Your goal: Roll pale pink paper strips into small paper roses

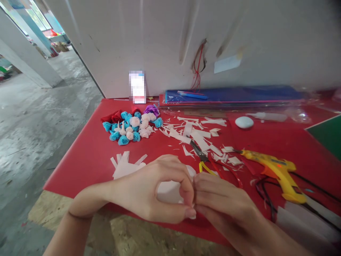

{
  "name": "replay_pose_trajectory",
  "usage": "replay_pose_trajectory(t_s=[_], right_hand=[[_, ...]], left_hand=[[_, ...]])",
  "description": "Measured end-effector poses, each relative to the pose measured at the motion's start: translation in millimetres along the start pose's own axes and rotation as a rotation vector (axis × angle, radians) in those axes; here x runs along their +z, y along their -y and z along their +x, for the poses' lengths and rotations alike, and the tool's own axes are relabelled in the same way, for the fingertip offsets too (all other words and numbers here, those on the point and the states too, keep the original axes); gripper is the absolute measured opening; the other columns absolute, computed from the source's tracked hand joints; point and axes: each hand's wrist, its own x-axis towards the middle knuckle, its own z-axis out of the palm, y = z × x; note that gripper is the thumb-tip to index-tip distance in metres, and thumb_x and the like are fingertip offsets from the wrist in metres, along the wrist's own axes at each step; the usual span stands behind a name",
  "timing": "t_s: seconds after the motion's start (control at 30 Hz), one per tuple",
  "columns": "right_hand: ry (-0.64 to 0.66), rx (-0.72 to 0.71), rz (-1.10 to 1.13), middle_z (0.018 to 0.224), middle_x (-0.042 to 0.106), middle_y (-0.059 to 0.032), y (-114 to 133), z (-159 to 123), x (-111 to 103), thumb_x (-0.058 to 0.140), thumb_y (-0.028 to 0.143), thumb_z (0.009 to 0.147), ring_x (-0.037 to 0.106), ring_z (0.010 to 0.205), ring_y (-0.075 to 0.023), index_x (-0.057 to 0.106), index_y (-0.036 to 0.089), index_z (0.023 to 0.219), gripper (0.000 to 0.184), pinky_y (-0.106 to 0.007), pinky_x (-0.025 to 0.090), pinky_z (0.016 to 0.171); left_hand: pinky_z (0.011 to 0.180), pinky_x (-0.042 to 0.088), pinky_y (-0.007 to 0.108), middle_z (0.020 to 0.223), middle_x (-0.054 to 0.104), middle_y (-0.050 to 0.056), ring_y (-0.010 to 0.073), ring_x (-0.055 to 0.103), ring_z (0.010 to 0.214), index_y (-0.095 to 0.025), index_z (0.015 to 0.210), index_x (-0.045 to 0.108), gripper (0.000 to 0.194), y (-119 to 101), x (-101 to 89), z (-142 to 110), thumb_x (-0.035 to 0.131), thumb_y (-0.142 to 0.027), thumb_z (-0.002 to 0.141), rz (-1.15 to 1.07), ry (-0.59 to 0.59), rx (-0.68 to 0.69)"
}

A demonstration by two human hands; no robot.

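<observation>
Red table (pixel 80 153), paper (pixel 168 189) seemingly at grip (pixel 149 177)

Pale pillar (pixel 26 58) on grey floor (pixel 29 121).

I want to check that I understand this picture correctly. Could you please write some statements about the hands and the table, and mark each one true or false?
1. The yellow glue gun lies on the red table. True.
2. The glue gun is left of the paper flowers. False: it is to the right of the paper flowers.
3. The left hand and the right hand are close together. True.
4. The left hand lies flat, with straight fingers. False: its fingers are bent, and the thumb and fingers curve around a gap.
5. All the paper flowers are blue. False: some are pale pink, red or purple.
</observation>
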Motion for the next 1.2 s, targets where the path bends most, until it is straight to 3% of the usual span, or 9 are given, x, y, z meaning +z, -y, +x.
replay_pose_trajectory(t_s=[0.23,0.4,0.53,0.63,0.83,1.03,1.2], right_hand=[[0.051,0.049,0.041,0.078,0.065,-0.0034,-2.8,3.8,-0.6,0.045,0.004,0.08,0.059,0.075,-0.0142,0.061,0.022,0.086,0.025,-0.025,0.049,0.069],[0.124,0.08,0.134,0.086,0.065,-0.0029,-8.8,-2.1,0.1,0.049,0.005,0.08,0.059,0.085,-0.0123,0.062,0.021,0.089,0.023,-0.024,0.045,0.081],[0.144,0.106,0.222,0.089,0.064,-0.0031,-13.2,-1.1,0.4,0.048,0.007,0.082,0.058,0.086,-0.0126,0.062,0.022,0.089,0.022,-0.025,0.046,0.08],[0.172,0.122,0.241,0.093,0.063,-0.0047,-15.4,-2.6,0.1,0.047,0.01,0.083,0.056,0.094,-0.015,0.062,0.022,0.091,0.021,-0.026,0.047,0.08],[0.185,0.059,0.214,0.094,0.063,-0.0091,-19.3,-10.6,-0.2,0.041,0.014,0.086,0.057,0.098,-0.019,0.06,0.018,0.093,0.021,-0.036,0.04,0.093],[0.202,0.124,0.309,0.084,0.063,-0.0052,-15.7,-5.7,-1.2,0.046,0.013,0.085,0.057,0.085,-0.0136,0.061,0.018,0.084,0.016,-0.028,0.046,0.082],[0.206,0.144,0.341,0.087,0.063,-0.0037,-21.8,-3.2,1.1,0.048,0.014,0.085,0.055,0.088,-0.0131,0.06,0.019,0.082,0.013,-0.027,0.043,0.081]], left_hand=[[0.081,0.038,0.026,0.073,0.057,0.004,0.0121,0.048,0.073,-0.013,0.065,0.049,0.012,-0.1,-3.0,0.4,0.057,-0.01,0.074,0.009,0.058,-0.05],[0.082,0.039,0.026,0.072,0.058,0.006,0.013,0.049,0.076,-0.012,0.066,0.05,0.012,3.0,-3.9,3.0,0.055,-0.008,0.076,-0.109,0.101,-0.028],[0.081,0.041,0.025,0.071,0.055,0.004,0.0125,0.049,0.077,-0.012,0.068,0.049,0.012,5.0,-3.2,3.6,0.056,-0.007,0.076,-0.202,0.108,-0.034],[0.081,0.041,0.023,0.076,0.055,0.004,0.0119,0.049,0.079,-0.011,0.075,0.054,0.005,4.4,-4.0,3.2,0.053,-0.008,0.079,-0.216,0.094,-0.017],[0.085,0.04,0.022,0.079,0.055,0.006,0.0127,0.048,0.082,-0.007,0.08,0.062,0.013,3.1,-5.4,2.7,0.049,-0.009,0.081,-0.107,0.132,-0.002],[0.082,0.042,0.024,0.076,0.058,0.007,0.0129,0.049,0.079,-0.01,0.073,0.057,0.008,4.5,-3.7,1.9,0.051,-0.008,0.079,-0.142,0.099,-0.002],[0.083,0.04,0.023,0.077,0.057,0.007,0.0124,0.049,0.081,-0.01,0.072,0.054,0.009,7.6,-3.0,2.7,0.05,-0.009,0.081,-0.16,0.104,-0.019]])
